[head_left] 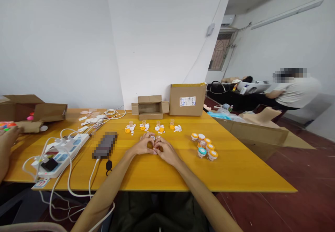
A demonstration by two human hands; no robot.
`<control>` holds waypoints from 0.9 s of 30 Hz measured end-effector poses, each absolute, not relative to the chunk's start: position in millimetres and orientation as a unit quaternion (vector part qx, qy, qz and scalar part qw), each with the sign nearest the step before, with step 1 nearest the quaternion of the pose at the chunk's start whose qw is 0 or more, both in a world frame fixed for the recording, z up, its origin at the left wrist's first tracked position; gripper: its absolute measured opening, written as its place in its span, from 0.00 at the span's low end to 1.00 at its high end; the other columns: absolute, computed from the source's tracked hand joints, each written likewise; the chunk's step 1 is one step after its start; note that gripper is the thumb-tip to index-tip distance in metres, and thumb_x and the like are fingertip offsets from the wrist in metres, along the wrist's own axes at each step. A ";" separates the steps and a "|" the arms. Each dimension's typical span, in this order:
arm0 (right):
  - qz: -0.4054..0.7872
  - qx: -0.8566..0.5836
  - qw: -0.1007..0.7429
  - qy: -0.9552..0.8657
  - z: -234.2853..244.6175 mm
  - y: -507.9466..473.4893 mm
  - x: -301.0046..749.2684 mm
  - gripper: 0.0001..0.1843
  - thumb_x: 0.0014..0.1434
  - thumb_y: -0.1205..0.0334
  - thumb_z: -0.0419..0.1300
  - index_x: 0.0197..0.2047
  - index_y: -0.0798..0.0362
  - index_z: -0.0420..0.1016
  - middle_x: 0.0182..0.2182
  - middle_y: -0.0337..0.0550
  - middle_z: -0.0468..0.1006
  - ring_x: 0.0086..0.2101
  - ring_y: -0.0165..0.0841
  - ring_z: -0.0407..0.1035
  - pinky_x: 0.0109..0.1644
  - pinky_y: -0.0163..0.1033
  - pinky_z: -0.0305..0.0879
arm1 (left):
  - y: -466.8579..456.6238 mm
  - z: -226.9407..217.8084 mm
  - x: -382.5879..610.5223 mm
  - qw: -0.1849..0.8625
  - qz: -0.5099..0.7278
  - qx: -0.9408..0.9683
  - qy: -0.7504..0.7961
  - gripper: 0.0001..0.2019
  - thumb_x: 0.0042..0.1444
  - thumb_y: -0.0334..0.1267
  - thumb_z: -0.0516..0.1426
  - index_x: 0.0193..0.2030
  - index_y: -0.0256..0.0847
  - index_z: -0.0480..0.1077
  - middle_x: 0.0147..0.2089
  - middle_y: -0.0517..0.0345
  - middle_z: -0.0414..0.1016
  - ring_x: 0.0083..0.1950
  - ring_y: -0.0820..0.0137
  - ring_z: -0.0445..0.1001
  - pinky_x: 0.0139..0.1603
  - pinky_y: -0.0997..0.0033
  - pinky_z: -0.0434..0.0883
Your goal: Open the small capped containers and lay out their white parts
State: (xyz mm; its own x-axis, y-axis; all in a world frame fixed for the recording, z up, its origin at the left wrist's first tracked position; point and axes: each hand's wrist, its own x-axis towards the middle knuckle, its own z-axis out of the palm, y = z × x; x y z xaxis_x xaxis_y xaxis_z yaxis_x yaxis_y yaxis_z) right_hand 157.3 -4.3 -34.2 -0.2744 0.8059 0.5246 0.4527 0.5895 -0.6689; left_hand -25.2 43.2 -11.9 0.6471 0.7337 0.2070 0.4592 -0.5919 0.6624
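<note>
My left hand (142, 146) and my right hand (165, 149) meet at the middle of the yellow table (162, 176), fingertips pinched together on a small white and orange part (153, 138) between them. Just beyond my hands lie several little groups of white and orange parts with small clear cups (154, 127). To the right of my right hand stands a cluster of small capped jars (205, 146) with orange, white and teal lids.
A white power strip (64, 151) with cables and a blurred dark device (105, 145) lie at left. Cardboard boxes (187, 99) stand along the table's far edge, with another open box (31, 111) at far left. Someone's arm (6, 144) rests at the left edge; a person (293, 88) sits at right.
</note>
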 end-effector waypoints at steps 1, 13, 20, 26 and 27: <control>0.206 -0.405 0.445 -0.772 -34.1 -4.0 157.3 0.07 0.55 0.71 0.62 0.30 0.49 0.75 0.37 0.41 0.75 0.39 0.36 0.73 0.45 0.41 0.70 | 43.1 -11.8 -25.3 0.290 0.237 0.860 0.348 0.15 0.43 0.46 0.71 0.30 0.42 0.73 0.63 0.54 0.62 0.68 0.53 0.59 0.71 0.49 0.54; 0.243 -0.390 0.459 -0.760 -38.5 0.5 158.6 0.07 0.54 0.71 0.64 0.30 0.49 0.74 0.37 0.41 0.75 0.41 0.36 0.72 0.46 0.43 0.70 | 41.6 -8.3 -24.5 0.293 0.227 0.859 0.352 0.15 0.44 0.45 0.71 0.30 0.42 0.72 0.64 0.53 0.62 0.68 0.53 0.59 0.71 0.48 0.53; 0.250 -0.384 0.463 -0.759 -40.1 1.3 159.0 0.06 0.55 0.69 0.63 0.29 0.49 0.74 0.37 0.41 0.75 0.41 0.36 0.71 0.46 0.42 0.69 | 40.9 -7.9 -24.5 0.293 0.223 0.859 0.355 0.14 0.44 0.44 0.71 0.30 0.42 0.72 0.64 0.53 0.62 0.68 0.52 0.59 0.71 0.48 0.53; 0.256 -0.381 0.467 -0.756 -38.8 1.0 158.7 0.06 0.54 0.70 0.63 0.29 0.49 0.73 0.37 0.41 0.74 0.40 0.36 0.71 0.45 0.42 0.69 | 41.7 -8.8 -24.2 0.301 0.223 0.854 0.360 0.15 0.44 0.44 0.71 0.30 0.42 0.72 0.64 0.52 0.62 0.68 0.52 0.59 0.70 0.46 0.52; 0.258 -0.381 0.467 -0.755 -38.6 0.8 158.7 0.06 0.54 0.70 0.63 0.29 0.49 0.73 0.37 0.41 0.74 0.40 0.36 0.71 0.45 0.42 0.69 | 41.8 -8.8 -24.2 0.301 0.224 0.854 0.361 0.15 0.44 0.44 0.71 0.30 0.42 0.72 0.64 0.52 0.62 0.68 0.51 0.59 0.70 0.45 0.52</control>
State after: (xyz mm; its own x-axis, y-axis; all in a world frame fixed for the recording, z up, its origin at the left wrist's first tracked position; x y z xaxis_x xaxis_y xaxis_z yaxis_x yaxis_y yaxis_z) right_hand 158.7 0.8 -38.6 -0.2726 0.8164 0.5091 0.3345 0.5765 -0.7455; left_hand -24.2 41.8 -8.8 0.6386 0.7518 0.1641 0.4821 -0.5571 0.6762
